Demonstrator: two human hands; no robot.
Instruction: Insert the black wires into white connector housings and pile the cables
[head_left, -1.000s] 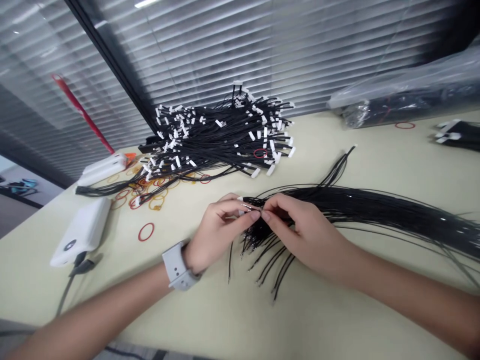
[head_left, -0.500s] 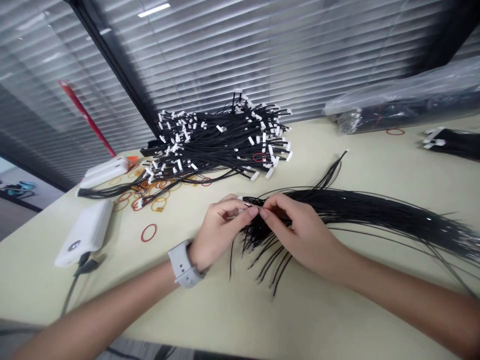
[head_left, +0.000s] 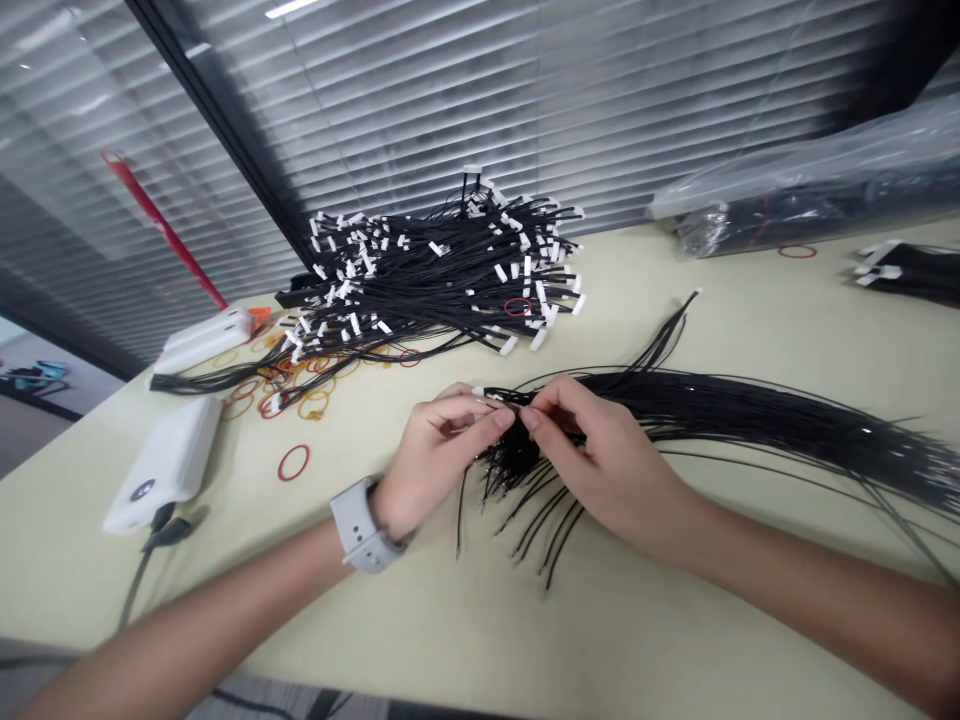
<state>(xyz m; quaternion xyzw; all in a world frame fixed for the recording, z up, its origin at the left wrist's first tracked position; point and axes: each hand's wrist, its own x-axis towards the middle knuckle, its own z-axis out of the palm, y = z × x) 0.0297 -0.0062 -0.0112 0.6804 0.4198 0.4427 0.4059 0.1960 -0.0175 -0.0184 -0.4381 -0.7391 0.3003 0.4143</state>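
My left hand [head_left: 442, 445], a grey watch band [head_left: 366, 525] on its wrist, is closed in a pinch on a small white connector [head_left: 478, 391], mostly hidden by the fingers. Close against it, my right hand [head_left: 596, 450] pinches a thin black wire near its end; the tip between the fingertips is too small to make out clearly. Under both hands lies a thick bundle of black wires [head_left: 750, 415], its loose ends fanning out below my right hand and its length running off to the right.
Behind lies a heap of black cables with white connectors [head_left: 442, 265]. Red and yellow rubber bands [head_left: 293, 463] are scattered at the left, near a white power bank [head_left: 165, 465] with a cable plugged in. A plastic-wrapped bundle [head_left: 810, 195] and another connector cable bundle [head_left: 911, 275] are at the right.
The view has shifted slightly. The fingertips of my two hands have drawn a little apart, while both pinches stay closed at nearly the same place.
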